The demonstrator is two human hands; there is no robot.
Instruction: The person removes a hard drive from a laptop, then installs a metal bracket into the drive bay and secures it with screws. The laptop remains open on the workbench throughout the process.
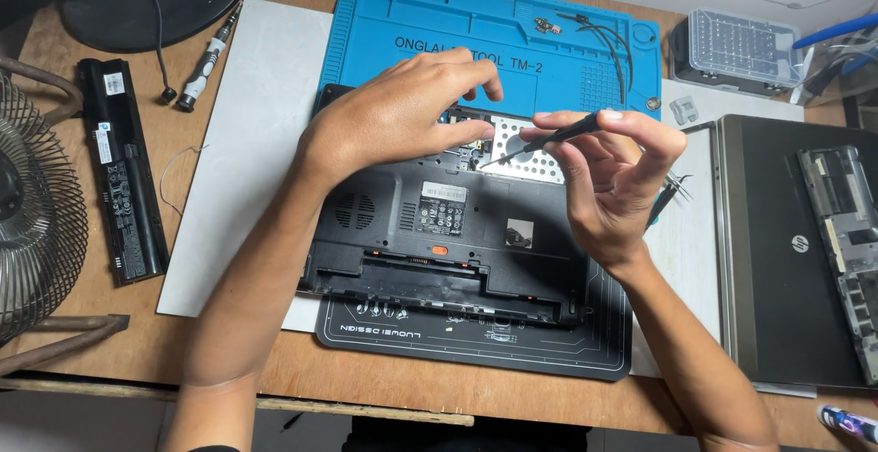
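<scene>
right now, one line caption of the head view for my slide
Right hand tips a black screwdriver into the open bay of an upturned black laptop while the left hand rests on it.

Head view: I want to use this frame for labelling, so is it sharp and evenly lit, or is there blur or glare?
Head view: evenly lit, soft shadows; the left hand, right hand and screwdriver are sharp; mild edge distortion at the fan.
</scene>
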